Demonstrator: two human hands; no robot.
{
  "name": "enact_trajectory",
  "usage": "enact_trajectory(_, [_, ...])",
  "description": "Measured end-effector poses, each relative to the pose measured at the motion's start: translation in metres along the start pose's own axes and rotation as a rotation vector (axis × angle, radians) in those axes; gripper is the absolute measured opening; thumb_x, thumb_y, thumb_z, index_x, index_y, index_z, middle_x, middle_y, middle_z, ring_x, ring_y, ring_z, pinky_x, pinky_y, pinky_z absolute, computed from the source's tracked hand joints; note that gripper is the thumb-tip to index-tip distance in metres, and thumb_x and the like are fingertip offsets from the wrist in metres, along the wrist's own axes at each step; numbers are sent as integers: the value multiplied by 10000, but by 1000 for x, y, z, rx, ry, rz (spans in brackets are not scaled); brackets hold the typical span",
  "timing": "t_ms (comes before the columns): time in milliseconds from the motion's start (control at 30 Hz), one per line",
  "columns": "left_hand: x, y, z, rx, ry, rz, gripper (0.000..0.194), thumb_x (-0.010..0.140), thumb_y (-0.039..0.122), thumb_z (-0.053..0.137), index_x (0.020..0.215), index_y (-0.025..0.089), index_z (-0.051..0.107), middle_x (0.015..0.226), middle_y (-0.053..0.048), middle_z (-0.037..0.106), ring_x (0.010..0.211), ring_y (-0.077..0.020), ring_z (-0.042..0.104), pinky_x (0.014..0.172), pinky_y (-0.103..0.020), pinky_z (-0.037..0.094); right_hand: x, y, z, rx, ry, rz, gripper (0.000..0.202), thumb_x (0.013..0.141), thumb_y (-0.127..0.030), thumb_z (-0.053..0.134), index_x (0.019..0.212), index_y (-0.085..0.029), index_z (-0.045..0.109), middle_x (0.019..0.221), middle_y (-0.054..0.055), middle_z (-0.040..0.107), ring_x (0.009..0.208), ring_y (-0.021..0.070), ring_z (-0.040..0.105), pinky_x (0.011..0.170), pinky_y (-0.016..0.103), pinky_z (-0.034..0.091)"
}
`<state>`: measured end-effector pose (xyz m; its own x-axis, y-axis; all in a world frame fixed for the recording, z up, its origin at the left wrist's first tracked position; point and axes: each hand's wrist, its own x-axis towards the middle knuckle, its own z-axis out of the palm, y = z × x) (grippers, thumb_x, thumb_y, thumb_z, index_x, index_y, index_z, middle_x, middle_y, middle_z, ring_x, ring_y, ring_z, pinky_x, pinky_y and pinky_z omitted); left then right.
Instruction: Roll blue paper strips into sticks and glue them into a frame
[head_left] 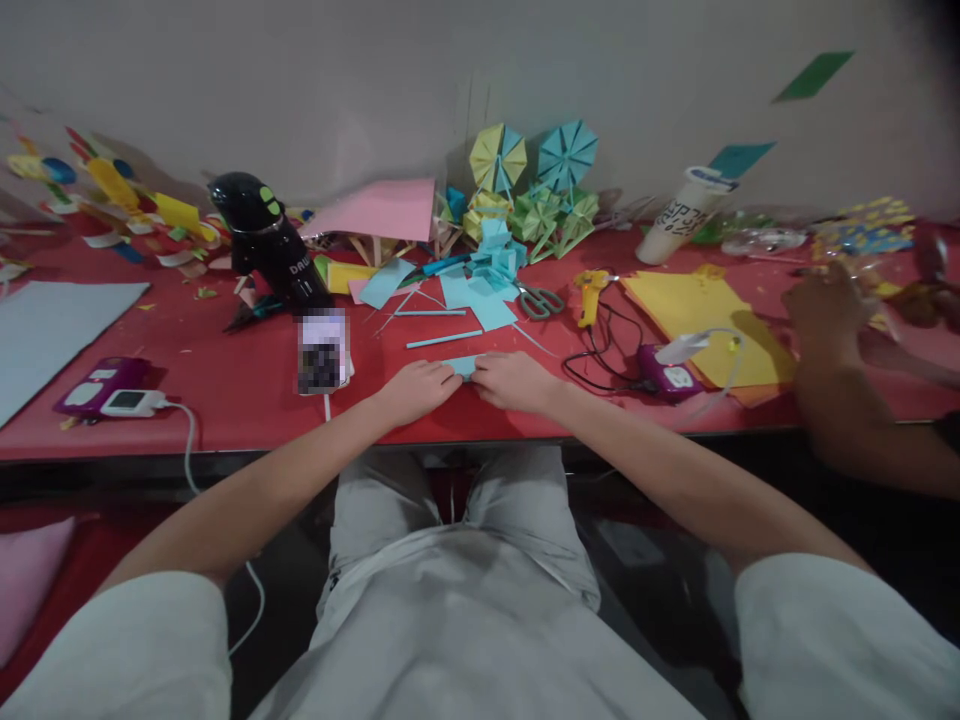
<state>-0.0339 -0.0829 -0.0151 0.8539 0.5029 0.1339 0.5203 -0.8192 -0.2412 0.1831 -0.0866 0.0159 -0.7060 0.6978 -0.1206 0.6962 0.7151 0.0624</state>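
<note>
A small light-blue paper strip lies at the front of the red-covered table, pinched between both hands. My left hand has its fingers closed on the strip's left end, and my right hand is closed on its right end. Just beyond them are two thin rolled blue paper sticks. Farther back, blue paper pieces lie in a loose pile beside grey-handled scissors.
A black bottle and a phone stand left. Right are a yellow glue gun with its cable, a purple power socket, yellow sheets, a white cup and another person's hands. Paper umbrellas stand behind.
</note>
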Motion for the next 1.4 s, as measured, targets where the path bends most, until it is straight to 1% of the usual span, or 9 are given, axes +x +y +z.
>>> enact_trajectory(133, [-1,1,1,-40,28,-39,264,1000,115,444,1179,111,637,1050,-129,706,965,-231,670,814,-342,501,1,8,12,88,97,13,247,1004,-242,510,1078,-147,726,1104,124,706,1061,240,625,867,326,443])
enact_trajectory(267, [-1,5,4,-123,30,-134,288,987,95,435,1179,134,646,1098,-118,699,1014,-230,650,876,-347,489,1,12,29,176,194,41,246,1003,-175,482,1072,-150,717,1092,116,702,1029,229,609,903,338,434])
enact_trajectory(400, [-3,7,7,-205,50,-202,253,1008,190,458,1140,158,672,1069,-108,689,976,-238,633,851,-364,480,0,8,41,261,311,95,240,1010,-171,462,1050,-145,697,1043,116,686,992,231,594,912,355,436])
enact_trajectory(533, [-4,7,7,-224,16,-249,284,971,101,454,1108,172,693,1028,-95,679,937,-236,615,803,-361,461,0,5,45,292,348,105,224,1015,-206,471,1018,-159,690,1004,107,668,954,236,577,884,363,440])
enact_trajectory(633, [-2,5,5,-263,-4,-290,290,959,82,455,1081,170,702,997,-98,669,920,-233,608,792,-361,452,0,7,46,295,335,118,225,1017,-216,473,1011,-161,690,1011,108,668,957,243,573,881,371,438])
enact_trajectory(800, [4,-1,-1,-328,-51,-336,237,998,189,472,1002,157,707,950,-97,653,900,-236,612,796,-353,456,2,13,46,344,307,124,210,1010,-195,475,1007,-159,682,1009,114,673,958,247,576,897,380,435])
enact_trajectory(967, [5,-5,-7,-446,-99,-370,207,976,167,490,966,157,697,961,-90,642,940,-234,618,831,-334,470,3,15,40,459,282,131,131,967,-144,528,1012,-158,650,990,113,676,947,240,585,867,358,438])
enact_trajectory(1200, [13,-16,-12,-706,-157,-502,147,902,123,538,875,178,671,908,-55,670,876,-211,629,799,-316,468,15,29,28,780,142,204,72,865,-100,620,858,-167,645,807,33,670,734,154,581,702,267,409])
enact_trajectory(1400, [14,-36,-7,-837,-132,-352,116,881,161,574,840,186,679,881,-26,713,868,-187,645,802,-294,461,20,34,22,752,78,176,103,854,-88,600,837,-167,665,784,25,670,709,141,566,685,252,392])
